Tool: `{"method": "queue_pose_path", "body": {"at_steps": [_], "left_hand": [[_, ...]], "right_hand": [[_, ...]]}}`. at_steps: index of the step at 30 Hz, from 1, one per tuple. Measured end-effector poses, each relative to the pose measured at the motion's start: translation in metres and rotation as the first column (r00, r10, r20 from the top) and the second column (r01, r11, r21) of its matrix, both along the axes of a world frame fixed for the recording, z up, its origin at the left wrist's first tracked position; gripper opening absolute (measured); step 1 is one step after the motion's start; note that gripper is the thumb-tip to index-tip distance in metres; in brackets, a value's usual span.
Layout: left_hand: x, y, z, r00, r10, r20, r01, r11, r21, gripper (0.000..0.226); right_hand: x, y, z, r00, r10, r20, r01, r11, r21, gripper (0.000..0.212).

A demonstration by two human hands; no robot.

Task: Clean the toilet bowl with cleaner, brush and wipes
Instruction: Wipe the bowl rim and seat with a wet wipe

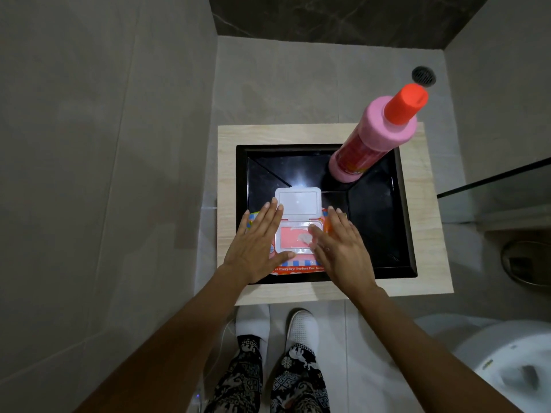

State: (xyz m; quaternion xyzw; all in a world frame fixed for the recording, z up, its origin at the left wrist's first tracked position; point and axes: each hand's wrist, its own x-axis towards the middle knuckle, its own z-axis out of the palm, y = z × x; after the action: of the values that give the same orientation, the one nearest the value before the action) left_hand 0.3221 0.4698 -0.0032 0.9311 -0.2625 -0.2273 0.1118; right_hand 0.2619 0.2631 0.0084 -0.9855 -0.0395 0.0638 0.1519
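A pack of wet wipes [293, 238] lies in a black tray [384, 210] on a pale wooden stand [226, 180]. Its white flip lid [298, 202] stands open and a wipe tip shows in the pink opening. My left hand [256, 242] lies flat on the pack's left side with straight fingers. My right hand [340, 245] rests on its right side, thumb reaching over the opening. A pink cleaner bottle [372, 138] with a red cap stands upright in the tray's far right corner. The white toilet bowl [512, 365] shows at the lower right.
Grey tiled walls close in on the left and right. A round floor drain [423, 75] sits beyond the stand. A glass panel edge [492, 180] crosses the right side, with a metal bin lid [524, 260] below it. My feet stand just before the stand.
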Motion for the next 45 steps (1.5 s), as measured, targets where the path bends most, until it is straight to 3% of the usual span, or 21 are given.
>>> {"method": "queue_pose_path", "body": {"at_steps": [4,18,27,35,40,45], "left_hand": [[-0.003,-0.002,-0.004,1.0,0.012,0.024,-0.012,1.0,0.0,0.101],[-0.002,-0.01,-0.001,1.0,0.018,0.023,-0.02,0.997,0.08,0.095],[0.0,-0.016,0.004,0.999,0.047,0.027,-0.049,0.996,0.071,0.097],[0.003,-0.027,0.014,0.998,0.059,-0.001,-0.059,0.993,0.106,0.096],[0.004,-0.028,0.015,0.998,0.062,-0.019,-0.06,0.992,0.112,0.096],[0.006,-0.029,0.016,1.0,0.03,0.005,-0.03,0.995,0.1,0.098]], "right_hand": [[0.005,0.004,-0.003,0.997,-0.002,0.072,0.0,0.999,0.033,0.02],[0.009,0.019,-0.005,0.984,-0.132,0.123,0.113,0.982,0.152,0.013],[0.019,0.015,0.021,0.971,-0.131,0.202,0.119,0.99,0.07,0.026],[0.025,0.009,0.035,0.943,-0.137,0.302,0.114,0.989,0.092,0.024],[0.019,0.008,0.036,0.95,-0.143,0.277,0.113,0.986,0.122,0.024],[0.019,-0.004,0.029,0.977,-0.158,0.144,0.141,0.983,0.121,0.028]]}}
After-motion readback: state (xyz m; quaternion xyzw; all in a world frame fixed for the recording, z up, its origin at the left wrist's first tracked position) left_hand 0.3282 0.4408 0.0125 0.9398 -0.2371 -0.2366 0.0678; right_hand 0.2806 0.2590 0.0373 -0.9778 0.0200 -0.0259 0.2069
